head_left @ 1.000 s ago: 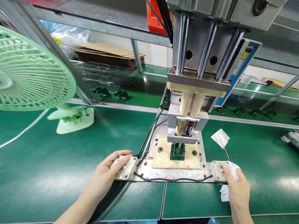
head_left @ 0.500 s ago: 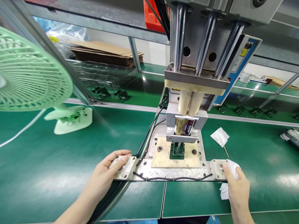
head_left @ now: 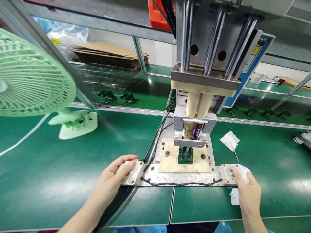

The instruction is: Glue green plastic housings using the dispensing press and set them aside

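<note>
My left hand point(head_left: 113, 176) is closed round the left metal button block point(head_left: 134, 174), thumb on top and fingers along its far edge. At the right button block point(head_left: 227, 174), the thumb of my right hand point(head_left: 249, 191) rests on the round button, while a crumpled white tissue point(head_left: 244, 170) is held in that hand. Between the blocks stands a metal press point(head_left: 206, 77), its two cream rods point(head_left: 198, 105) down on a gold and a dark printed cylinder point(head_left: 193, 130). Below these, a small green part point(head_left: 185, 155) sits in the cream fixture plate point(head_left: 167, 165).
A green fan point(head_left: 36, 74) stands at left. White paper with a thin wooden stick point(head_left: 230, 141) lies to the right of the press; another tissue piece point(head_left: 234, 196) is near my right wrist. Black cables point(head_left: 155, 139) run beside the press. Small black parts point(head_left: 251, 112) line the back ledge.
The view has shifted slightly. Both hands keep their places on the button blocks, and the press rods stay down.
</note>
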Available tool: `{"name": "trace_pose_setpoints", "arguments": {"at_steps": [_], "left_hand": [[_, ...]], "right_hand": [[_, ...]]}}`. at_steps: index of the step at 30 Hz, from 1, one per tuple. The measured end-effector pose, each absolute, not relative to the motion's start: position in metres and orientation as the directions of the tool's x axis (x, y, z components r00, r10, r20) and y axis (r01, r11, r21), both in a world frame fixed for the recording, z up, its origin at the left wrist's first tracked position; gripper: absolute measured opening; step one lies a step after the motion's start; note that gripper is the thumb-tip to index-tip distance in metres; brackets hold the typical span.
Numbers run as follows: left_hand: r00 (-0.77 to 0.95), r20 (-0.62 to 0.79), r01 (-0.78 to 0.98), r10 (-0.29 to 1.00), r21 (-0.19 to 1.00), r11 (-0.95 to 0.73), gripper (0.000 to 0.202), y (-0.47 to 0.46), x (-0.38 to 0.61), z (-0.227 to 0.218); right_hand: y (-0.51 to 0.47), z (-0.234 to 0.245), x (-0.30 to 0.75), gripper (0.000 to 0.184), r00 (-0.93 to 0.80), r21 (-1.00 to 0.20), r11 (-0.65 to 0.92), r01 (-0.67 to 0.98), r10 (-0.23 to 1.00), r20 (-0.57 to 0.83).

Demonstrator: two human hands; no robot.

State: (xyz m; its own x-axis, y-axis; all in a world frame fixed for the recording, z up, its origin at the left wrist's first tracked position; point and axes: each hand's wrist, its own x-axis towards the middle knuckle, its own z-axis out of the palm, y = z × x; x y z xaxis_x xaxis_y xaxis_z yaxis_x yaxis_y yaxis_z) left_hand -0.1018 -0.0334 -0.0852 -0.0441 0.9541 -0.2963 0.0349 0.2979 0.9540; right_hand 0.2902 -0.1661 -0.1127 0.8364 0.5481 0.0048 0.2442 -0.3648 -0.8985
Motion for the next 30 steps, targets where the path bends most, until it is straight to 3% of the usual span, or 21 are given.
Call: {"name": "trace_pose_setpoints", "arguments": {"at_steps": [9,30], "left_hand": [[-0.092,-0.282,0.032,0.955,0.958,0.286,0.057,-0.0318,-0.1001,-0.0835],[-0.141,-0.316,-0.010,0.938,0.948,0.318,0.048,-0.0336,-0.0968,-0.0752]], "right_hand": [[-0.1666,-0.1127,0.2896,0.057,0.818,-0.895,-0.309,0.322,0.567,0.099],[-0.1658,-0.1089,0.2836,0.055,0.825,-0.919,-0.285,0.274,0.560,0.072]]}}
